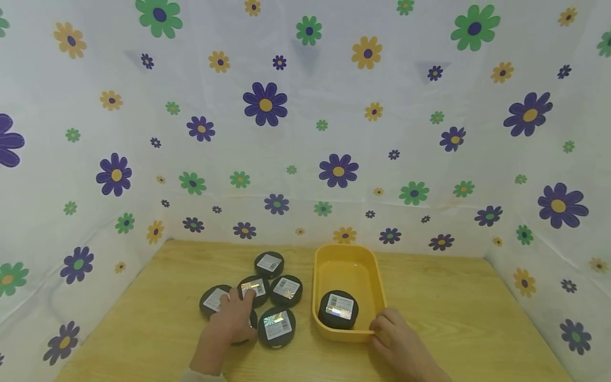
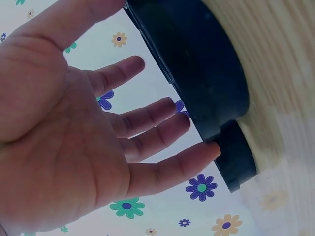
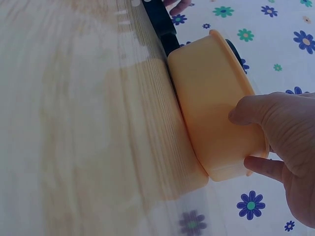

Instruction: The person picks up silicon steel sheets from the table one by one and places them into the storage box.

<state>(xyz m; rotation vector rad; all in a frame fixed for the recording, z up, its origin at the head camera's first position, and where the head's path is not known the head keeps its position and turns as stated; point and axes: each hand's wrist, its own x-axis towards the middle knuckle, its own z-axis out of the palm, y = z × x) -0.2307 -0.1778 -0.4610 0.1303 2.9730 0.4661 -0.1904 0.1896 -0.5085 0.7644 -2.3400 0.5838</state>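
Observation:
Several black round containers with white labels lie on the wooden table, among them a front one [image 1: 277, 328] and a back one [image 1: 269, 264]. My left hand [image 1: 231, 318] is over the left ones, partly hiding one beneath it. In the left wrist view, the fingers of this hand [image 2: 93, 113] are spread and loosely bent, with the thumb tip at a large black container [image 2: 197, 64]. Another black container [image 1: 338, 310] lies label up inside the yellow tray [image 1: 349, 335], at its front left. My right hand [image 1: 403, 342] grips the tray's front right corner, fingers at the rim and thumb on the outer wall.
The yellow tray stands just right of the loose containers, its long side running away from me. A white cloth with flowers [image 1: 305, 132] rises behind the wooden table [image 1: 444, 302] and along both sides.

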